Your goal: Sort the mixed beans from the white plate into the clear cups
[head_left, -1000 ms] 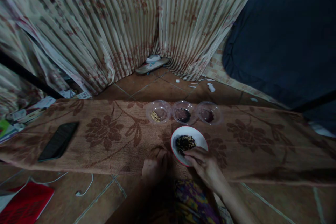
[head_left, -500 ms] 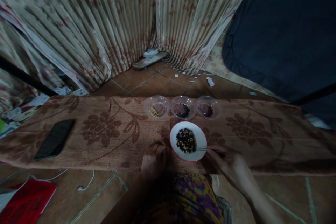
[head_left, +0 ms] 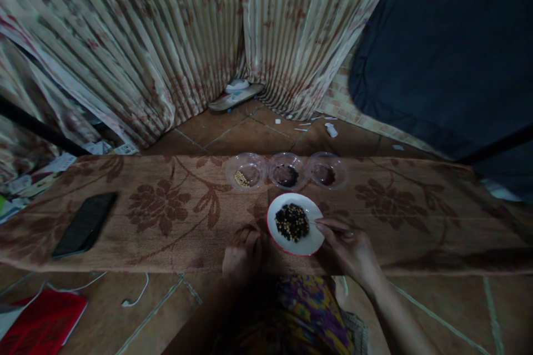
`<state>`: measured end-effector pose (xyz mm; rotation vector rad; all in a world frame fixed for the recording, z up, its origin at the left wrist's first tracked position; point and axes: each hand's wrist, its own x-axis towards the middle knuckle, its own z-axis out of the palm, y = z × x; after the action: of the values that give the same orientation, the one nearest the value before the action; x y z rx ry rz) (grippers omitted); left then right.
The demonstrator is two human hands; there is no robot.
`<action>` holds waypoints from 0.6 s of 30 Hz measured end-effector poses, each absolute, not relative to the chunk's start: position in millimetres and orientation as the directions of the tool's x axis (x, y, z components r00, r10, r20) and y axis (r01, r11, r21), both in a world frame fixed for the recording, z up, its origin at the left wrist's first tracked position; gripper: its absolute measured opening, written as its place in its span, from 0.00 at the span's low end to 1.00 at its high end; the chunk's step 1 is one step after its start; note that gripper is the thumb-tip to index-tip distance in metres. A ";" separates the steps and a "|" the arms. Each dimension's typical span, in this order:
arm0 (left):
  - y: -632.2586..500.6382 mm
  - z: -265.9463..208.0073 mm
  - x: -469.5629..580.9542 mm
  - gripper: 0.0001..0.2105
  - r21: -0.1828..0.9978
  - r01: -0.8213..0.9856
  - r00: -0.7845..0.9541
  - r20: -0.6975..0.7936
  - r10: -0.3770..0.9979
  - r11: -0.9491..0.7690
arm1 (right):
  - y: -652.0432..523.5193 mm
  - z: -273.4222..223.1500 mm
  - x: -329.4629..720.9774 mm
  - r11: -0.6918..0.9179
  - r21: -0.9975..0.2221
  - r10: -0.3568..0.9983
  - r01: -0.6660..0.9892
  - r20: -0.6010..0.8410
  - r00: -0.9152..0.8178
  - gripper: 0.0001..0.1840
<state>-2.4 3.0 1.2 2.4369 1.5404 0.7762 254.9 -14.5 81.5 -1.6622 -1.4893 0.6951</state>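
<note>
A white plate (head_left: 314, 241) with a red rim holds a mixed pile of dark and pale yellow beans (head_left: 292, 222). Over its right edge, my right hand (head_left: 347, 247) pinches thin metal tweezers (head_left: 313, 223), their tips at the right side of the pile. My left hand (head_left: 242, 254) rests with curled fingers on the cloth just left of the plate; nothing shows in it. Behind the plate stand three clear plastic cups in a row: the left cup (head_left: 255, 173) has yellow beans, the middle cup (head_left: 284, 169) black ones, the right cup (head_left: 322, 171) dark reddish ones.
A brown flowered cloth (head_left: 175, 244) covers the low table. On its left part lies a dark phone (head_left: 85, 224). White earphones (head_left: 127, 303) and a red bag (head_left: 45, 319) are on the floor at front left. Beyond the table are striped curtains (head_left: 200, 28) and a skateboard (head_left: 235, 99).
My right hand has moved slightly up and left, bringing the tweezers from the plate's lower right edge to the pile's right side. My left hand stays in place.
</note>
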 end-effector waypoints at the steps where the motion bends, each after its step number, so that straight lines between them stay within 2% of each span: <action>1: 3.0 0.9 -2.4 0.08 0.392 0.797 0.336 0.344 0.877 -0.459 | -18.6 80.2 256.3 -0.018 -0.833 0.983 0.553 0.087 0.162 0.16; 8: 3.0 2.0 -2.2 0.08 0.402 0.788 0.338 0.351 0.874 -0.466 | -24.9 68.9 233.7 0.029 -0.842 0.980 0.539 0.131 0.152 0.15; 18: 1.8 5.5 -0.8 0.07 0.427 0.780 0.333 0.335 0.881 -0.457 | -18.8 69.6 227.2 0.030 -0.839 0.985 0.543 0.116 0.125 0.15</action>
<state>-0.8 1.8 5.5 2.4042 1.5186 0.7894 227.2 -18.8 69.6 -1.6162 -1.5195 0.7103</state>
